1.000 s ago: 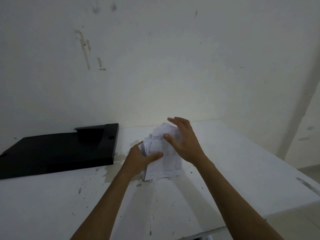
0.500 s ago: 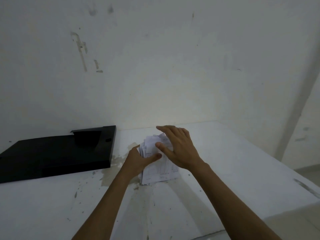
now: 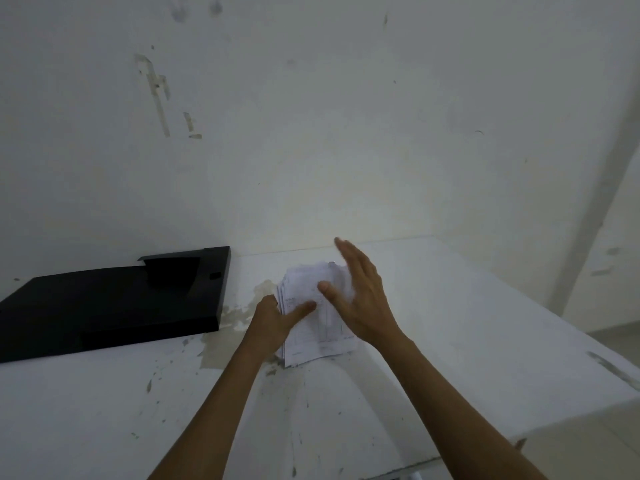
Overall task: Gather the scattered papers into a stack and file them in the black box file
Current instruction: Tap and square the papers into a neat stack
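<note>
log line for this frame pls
phase: squaring stack | left hand: grips white paper stack at left edge | right hand: open, at right side | black box file: lying flat, left of stack

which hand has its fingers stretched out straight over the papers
The right hand: its fingers are straight above the papers. The left hand grips their left edge, thumb on top.

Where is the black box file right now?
In the head view, the black box file lies flat on the white table against the wall, left of the paper stack.
</note>
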### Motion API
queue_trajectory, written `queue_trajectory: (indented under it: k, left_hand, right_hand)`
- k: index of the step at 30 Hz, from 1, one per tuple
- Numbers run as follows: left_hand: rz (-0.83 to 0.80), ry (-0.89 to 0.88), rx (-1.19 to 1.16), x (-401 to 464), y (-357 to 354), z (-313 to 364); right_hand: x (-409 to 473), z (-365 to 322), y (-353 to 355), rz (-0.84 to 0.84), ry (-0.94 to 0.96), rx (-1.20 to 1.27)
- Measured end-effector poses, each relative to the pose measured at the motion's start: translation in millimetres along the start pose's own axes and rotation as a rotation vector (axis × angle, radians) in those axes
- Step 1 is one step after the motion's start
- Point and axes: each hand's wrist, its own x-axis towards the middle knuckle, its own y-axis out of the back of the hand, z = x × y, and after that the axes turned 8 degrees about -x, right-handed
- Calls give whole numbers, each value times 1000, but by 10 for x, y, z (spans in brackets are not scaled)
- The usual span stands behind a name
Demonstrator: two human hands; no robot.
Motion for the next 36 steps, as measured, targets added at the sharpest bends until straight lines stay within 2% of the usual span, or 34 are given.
queue_trajectory:
  k: [3,5,8,11,15,19,23,27,30,33,36]
  left_hand:
    - [70,41,-120,9,-45,-21]
    - [88,60,-209,-4,-76,-19]
    - [133,69,-327,-15,-162,-6]
    - [150,64,-400,-29,-235,-37]
    - [151,24,-405,12,-117,-84]
    - [159,-101,-261,93,25,-14]
    - [35,-137,-48,203,85,-11]
    - [45,-80,3,119,118,-127]
    - [94,-17,-211,-4,156,-273]
    - [148,20,-341,-66,168,-333]
    - [152,11,-385,-72,168,-293]
  right_hand:
    - [-104,147,-9,-98,-288,322]
    - [-135,210,-45,-233,-297,333]
    - [-76,170,-55,-302,-246,300]
    - [46,115,45,-340,-167,210]
    - [275,135,296,-424,-65,-91]
    - [427,29,405,-576,37,-336]
    - [408,-88,347,-576,131,-420]
    - [260,77,284,-443,-31,-224]
    - [23,290,194,-242,-266,108]
    - [-197,372,3,-197,-502,429]
    - [-226,346,-96,-121,-540,631]
